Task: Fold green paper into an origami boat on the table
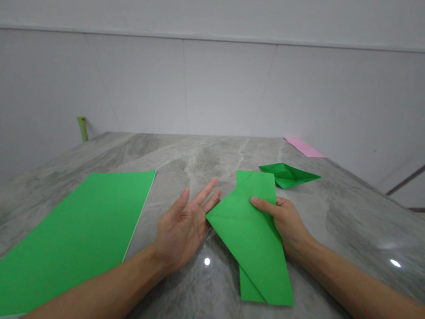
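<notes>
A folded sheet of green paper (pixel 252 237) is held up above the table, with a triangular flap pointing left. My right hand (pixel 285 220) grips its right edge, thumb on the front and fingers behind. Beside the flap's tip is my left hand (pixel 188 224), palm turned up and fingers apart, holding nothing. Some of its fingertips are close to the paper's left corner; I cannot tell whether they touch it. Just behind the folded sheet lies a green origami piece (pixel 287 176) with pointed ends.
At the left, a stack of flat green paper (pixel 79 232) covers part of the grey marbled table (pixel 197 158). A pink sheet (pixel 305 147) lies at the far right edge. Past the far left corner stands a light green object (pixel 83 128), against the white wall (pixel 222 86).
</notes>
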